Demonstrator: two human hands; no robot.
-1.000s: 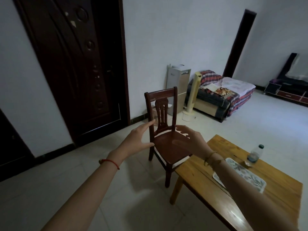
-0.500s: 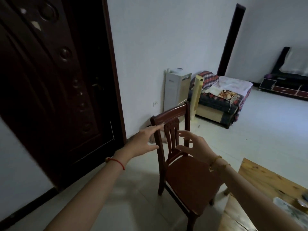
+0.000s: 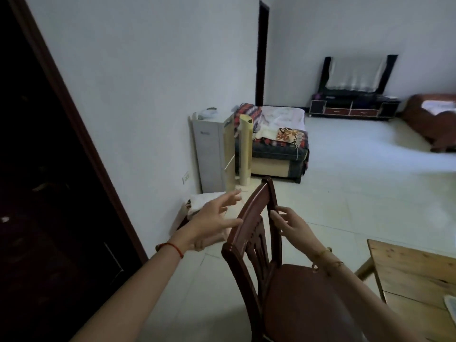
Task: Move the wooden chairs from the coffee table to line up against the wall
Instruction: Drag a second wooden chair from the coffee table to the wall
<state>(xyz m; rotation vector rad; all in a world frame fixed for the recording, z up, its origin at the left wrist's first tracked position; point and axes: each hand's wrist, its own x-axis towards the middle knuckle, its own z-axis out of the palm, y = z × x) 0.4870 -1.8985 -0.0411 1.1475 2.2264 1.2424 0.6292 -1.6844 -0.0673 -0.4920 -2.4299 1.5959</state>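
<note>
A dark red-brown wooden chair [image 3: 308, 304] stands close below me, its back toward the white wall [image 3: 148, 95] and its seat beside the corner of the light wooden coffee table [image 3: 407, 267]. My left hand [image 3: 214, 218] hovers with fingers spread just left of the curved top rail, the thumb tip almost at the rail. My right hand [image 3: 288, 225] has its fingers curled on the right upright of the chair back. The chair's legs are out of sight below the frame.
A dark door [image 3: 49, 193] fills the left. Along the wall stand a white cabinet-like appliance [image 3: 212, 154], a cream tower fan [image 3: 245, 149] and a low sofa bed with blankets [image 3: 278, 144]. A pale cloth bundle [image 3: 199, 206] lies on the floor by the wall. A TV stand [image 3: 352, 109] is at the far end.
I have come closer to the chair, which now fills the lower frame. My right hand went from hovering over the seat to touching the right upright; the left hand stays spread by the top rail.
</note>
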